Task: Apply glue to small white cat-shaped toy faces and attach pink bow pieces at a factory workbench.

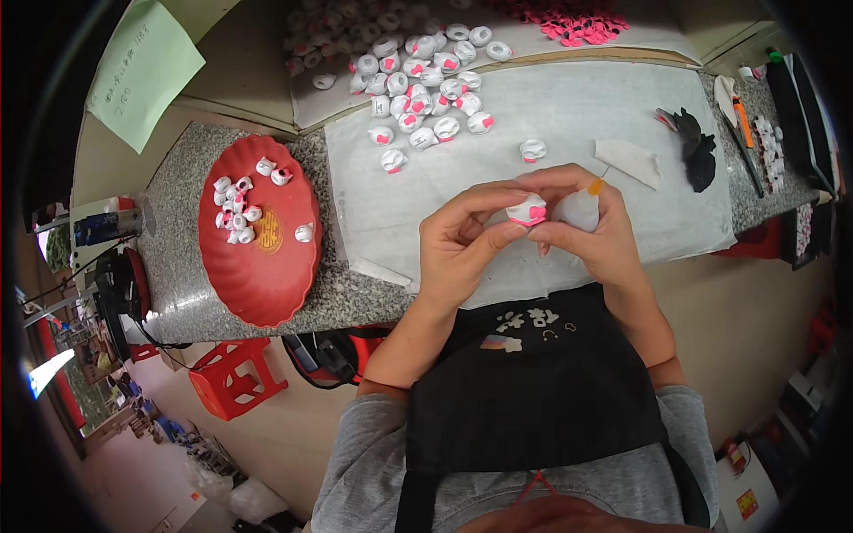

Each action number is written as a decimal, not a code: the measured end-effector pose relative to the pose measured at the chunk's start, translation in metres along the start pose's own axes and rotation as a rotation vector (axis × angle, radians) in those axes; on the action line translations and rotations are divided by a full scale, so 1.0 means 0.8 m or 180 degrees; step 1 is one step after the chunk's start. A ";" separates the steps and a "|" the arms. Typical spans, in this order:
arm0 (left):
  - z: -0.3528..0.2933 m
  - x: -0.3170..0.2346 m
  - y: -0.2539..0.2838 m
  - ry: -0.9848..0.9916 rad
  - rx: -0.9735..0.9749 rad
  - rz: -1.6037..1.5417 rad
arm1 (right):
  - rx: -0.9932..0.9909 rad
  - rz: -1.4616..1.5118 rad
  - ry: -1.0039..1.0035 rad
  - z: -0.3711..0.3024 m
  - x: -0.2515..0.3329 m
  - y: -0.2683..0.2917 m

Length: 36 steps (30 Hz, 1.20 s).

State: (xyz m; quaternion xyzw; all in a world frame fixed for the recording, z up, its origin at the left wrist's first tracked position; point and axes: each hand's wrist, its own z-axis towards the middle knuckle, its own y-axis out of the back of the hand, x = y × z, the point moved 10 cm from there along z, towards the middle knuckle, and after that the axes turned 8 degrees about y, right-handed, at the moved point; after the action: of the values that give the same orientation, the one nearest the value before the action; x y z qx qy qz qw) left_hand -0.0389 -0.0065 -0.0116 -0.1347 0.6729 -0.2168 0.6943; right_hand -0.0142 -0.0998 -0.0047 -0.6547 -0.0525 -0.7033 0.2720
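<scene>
Between the fingertips of my left hand (pixel 455 244) is a small white cat-like head (pixel 522 210) with a pink bow and a pink lower edge. My right hand (pixel 615 238) is wrapped round a whitish squeeze bottle (pixel 580 211) with an orange tip and a thin needle. The two hands meet above the white paper sheet (pixel 506 258), and the bottle sits just right of the head. A similar white piece (pixel 532 150) lies on the paper beyond my fingers. Farther left and back is a loose pile of such heads (pixel 422 84).
A red scalloped tray (pixel 302 266) with several finished-looking heads stands at the left on the granite counter. Small pink parts (pixel 582 27) are heaped at the back. A folded white cloth (pixel 629 163), a black crumpled thing (pixel 697 151) and an orange-handled tool (pixel 743 123) lie right.
</scene>
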 end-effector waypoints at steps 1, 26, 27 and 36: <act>-0.001 -0.001 -0.003 -0.0048 0.0090 0.0054 | -0.0035 -0.0001 -0.0028 0.000 -0.002 0.002; -0.002 0.000 -0.008 -0.0024 -0.0064 0.0616 | -0.0321 0.0054 0.0022 -0.011 -0.008 0.015; -0.001 0.003 -0.006 0.0059 -0.0091 0.0579 | -0.0320 0.0049 0.0024 -0.010 -0.008 0.015; -0.002 0.003 -0.001 -0.0050 0.0192 0.0125 | -0.0193 0.0311 -0.0313 -0.014 -0.019 0.004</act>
State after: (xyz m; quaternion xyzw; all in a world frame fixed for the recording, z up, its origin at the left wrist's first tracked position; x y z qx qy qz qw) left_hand -0.0405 -0.0081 -0.0130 -0.1021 0.6631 -0.2223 0.7074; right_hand -0.0231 -0.1024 -0.0213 -0.6982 -0.0125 -0.6574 0.2831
